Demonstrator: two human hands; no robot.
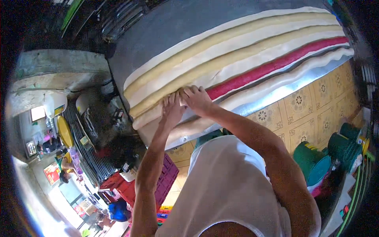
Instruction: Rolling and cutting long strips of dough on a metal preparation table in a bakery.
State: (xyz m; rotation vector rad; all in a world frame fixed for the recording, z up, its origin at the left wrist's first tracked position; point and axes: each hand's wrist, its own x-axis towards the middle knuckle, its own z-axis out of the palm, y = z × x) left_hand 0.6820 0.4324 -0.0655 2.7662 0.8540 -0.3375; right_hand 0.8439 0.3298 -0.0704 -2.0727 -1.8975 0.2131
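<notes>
A long white dough sheet lies across the table, with two tan filling ropes running along it. Closer to me, a magenta filling rope rests on a white dough strip. A plain, uneven dough roll runs along the near edge. My left hand and my right hand are side by side near the left end of the magenta rope. Their fingers curl over the dough edge against the nearer tan rope and grip it; the fingertips are partly hidden.
The dark-topped metal table has a shiny near edge. Patterned tan tiles cover the floor. Green buckets stand at the right. Red and purple crates are at lower left, with a person farther off.
</notes>
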